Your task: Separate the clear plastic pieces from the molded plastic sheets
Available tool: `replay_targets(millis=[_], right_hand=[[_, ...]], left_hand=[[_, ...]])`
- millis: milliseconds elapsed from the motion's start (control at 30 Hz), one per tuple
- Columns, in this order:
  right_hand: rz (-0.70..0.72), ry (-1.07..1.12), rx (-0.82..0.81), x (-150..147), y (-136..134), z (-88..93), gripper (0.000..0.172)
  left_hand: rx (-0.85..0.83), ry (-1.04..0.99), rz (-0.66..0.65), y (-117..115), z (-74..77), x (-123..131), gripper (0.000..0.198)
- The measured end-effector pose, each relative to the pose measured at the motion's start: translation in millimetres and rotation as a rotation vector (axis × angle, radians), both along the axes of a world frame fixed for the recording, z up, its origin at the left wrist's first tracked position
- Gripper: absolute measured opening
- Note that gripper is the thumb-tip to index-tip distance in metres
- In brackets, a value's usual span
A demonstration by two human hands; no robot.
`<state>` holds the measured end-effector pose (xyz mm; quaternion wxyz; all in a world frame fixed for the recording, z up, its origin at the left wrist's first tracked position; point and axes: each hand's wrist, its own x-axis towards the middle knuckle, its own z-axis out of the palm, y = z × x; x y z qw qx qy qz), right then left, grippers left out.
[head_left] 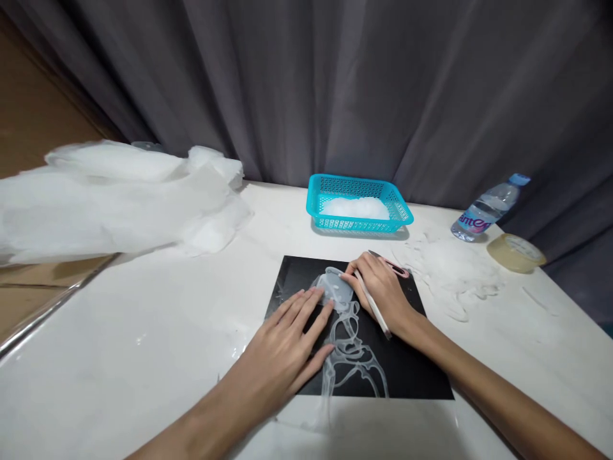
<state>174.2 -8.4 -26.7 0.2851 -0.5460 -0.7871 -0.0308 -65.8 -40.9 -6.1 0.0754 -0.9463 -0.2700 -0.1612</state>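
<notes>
From here I see the left hand (287,338) spread flat, fingers open, pressing a thin translucent white film cut-out (338,287). The film lies lacy and looped down the middle of the black rectangular cutting mat (416,370). The right hand (383,291) is closed around a slim white pen-shaped tool (372,303), its tip at the film's solid upper end.

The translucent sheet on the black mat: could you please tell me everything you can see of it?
The translucent sheet is thin, whitish, plastic-looking film, cut into curved strips and holes, more solid at its far end. It lies flat on the black mat, reaching the mat's near edge. The left hand presses on its far part; the right hand holds a white pen-like tool to that end.
</notes>
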Motion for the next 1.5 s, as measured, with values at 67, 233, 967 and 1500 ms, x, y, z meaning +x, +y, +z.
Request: replay_targets(millis=[67, 233, 967, 1500], right_hand=[[0.007, -0.026, -0.006, -5.7, 9.2, 2.4, 0.016], [0.094, 0.198, -0.072, -4.6, 3.1, 19.0, 0.018], [0.467, 0.352, -0.364, 4.5, -27.6, 21.0, 0.003], [0.469, -0.016, -0.143, -6.7, -31.7, 22.3, 0.016]], left_hand=[[-0.012, 0.013, 0.003, -2.2, 2.0, 1.0, 0.046], [-0.018, 0.047, 0.014, -10.6, 3.0, 4.7, 0.044], [-0.032, 0.041, 0.111, -20.5, 2.8, 8.0, 0.049], [-0.043, -0.082, 0.058, -14.3, 0.3, 8.0, 0.044]])
